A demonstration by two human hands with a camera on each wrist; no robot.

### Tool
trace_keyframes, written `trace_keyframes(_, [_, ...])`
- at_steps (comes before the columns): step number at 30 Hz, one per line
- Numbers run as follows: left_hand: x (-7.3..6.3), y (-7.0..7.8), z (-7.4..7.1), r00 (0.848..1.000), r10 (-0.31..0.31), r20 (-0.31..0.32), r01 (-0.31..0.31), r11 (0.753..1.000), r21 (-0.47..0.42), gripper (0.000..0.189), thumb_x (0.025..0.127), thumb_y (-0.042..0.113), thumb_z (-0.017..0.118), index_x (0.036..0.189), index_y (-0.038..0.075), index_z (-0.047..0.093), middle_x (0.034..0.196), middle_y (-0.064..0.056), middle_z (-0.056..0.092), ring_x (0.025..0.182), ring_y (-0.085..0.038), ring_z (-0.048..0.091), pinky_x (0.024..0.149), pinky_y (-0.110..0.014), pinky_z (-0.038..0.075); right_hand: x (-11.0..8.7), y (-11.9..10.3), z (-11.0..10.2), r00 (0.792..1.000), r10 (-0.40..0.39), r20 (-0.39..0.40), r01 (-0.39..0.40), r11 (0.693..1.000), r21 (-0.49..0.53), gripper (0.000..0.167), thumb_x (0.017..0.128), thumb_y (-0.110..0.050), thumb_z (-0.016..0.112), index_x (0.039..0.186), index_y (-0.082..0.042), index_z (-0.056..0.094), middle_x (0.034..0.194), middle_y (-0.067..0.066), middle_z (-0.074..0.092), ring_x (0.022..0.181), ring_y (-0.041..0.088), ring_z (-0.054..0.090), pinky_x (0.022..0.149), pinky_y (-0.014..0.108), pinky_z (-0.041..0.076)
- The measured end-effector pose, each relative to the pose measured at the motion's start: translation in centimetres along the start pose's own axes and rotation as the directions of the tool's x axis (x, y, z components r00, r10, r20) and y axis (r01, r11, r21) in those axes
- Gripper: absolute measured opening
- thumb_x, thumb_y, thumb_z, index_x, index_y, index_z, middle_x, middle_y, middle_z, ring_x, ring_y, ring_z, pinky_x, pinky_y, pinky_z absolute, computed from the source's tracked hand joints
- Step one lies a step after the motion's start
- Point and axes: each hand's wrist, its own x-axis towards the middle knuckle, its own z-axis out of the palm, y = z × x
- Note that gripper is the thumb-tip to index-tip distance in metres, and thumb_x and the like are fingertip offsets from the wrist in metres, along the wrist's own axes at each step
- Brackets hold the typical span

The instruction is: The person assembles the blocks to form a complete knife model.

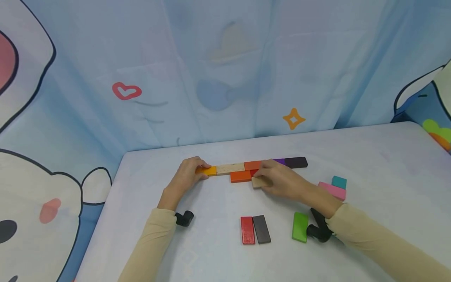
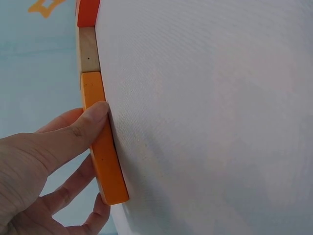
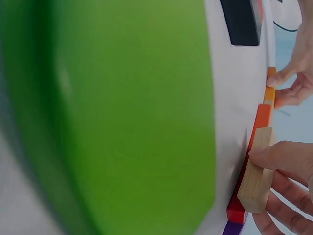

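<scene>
At the left end of a back row of blocks, my left hand (image 1: 188, 173) pinches the yellow-orange block (image 2: 110, 166), thumb on its near face and fingers behind. A plain wooden block (image 1: 230, 169), an orange block (image 1: 252, 165), a purple block (image 1: 280, 161) and a black block (image 1: 296, 162) continue that row. In front of it lie an orange-red block (image 1: 240, 177) and a red block (image 3: 236, 210). My right hand (image 1: 282, 178) grips another plain wooden block (image 3: 257, 178) close to the red one, partly covering it; whether they touch I cannot tell.
Nearer on the white table (image 1: 208, 250) lie a red block (image 1: 248, 230), a dark grey block (image 1: 262, 229) and a green block (image 1: 300, 227). A pink block (image 1: 332, 190) and a teal block (image 1: 339, 182) are at the right. A blue curtain (image 1: 225, 117) hangs behind the table.
</scene>
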Motion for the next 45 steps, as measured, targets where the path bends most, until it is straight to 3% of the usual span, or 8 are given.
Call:
trace_keyframes(8, [0.12,0.10,-0.08,1.000,0.023,-0.008,-0.023,1.000,0.014,0.032,0.088,0.003,0.083,0.119,0.003,0.078,0.110,-0.009,0.071,0.111,-0.028,0.065,0.107,-0.042,0.051,-0.35,-0.28,0.39,1.000,-0.024,-0.010,0.023,0.996,-0.085,0.029,0.076,0.002,0.090,0.104,0.000,0.079,0.094,0.006,0.061,0.087,0.020,0.059,0.077,0.033,0.062])
trace_keyframes(20, [0.26,0.04,-0.06,1.000,0.010,0.005,-0.010,0.999,0.040,0.032,0.089,0.004,0.082,0.121,0.003,0.077,0.112,-0.010,0.071,0.112,-0.029,0.064,0.107,-0.043,0.051,-0.47,-0.17,0.64,0.998,-0.052,-0.022,0.048,0.990,-0.134,0.032,0.075,0.000,0.092,0.105,0.001,0.079,0.096,0.007,0.062,0.087,0.021,0.060,0.078,0.033,0.062])
trace_keyframes(45, [0.01,-0.01,0.02,1.000,0.026,-0.008,-0.025,0.999,0.033,0.031,0.089,0.003,0.082,0.119,0.002,0.077,0.111,-0.010,0.071,0.112,-0.029,0.065,0.107,-0.043,0.051,-0.66,-0.40,0.54,0.992,-0.122,-0.015,0.119,0.987,-0.108,0.030,0.077,0.002,0.091,0.104,-0.003,0.080,0.098,0.006,0.064,0.087,0.019,0.063,0.077,0.030,0.062])
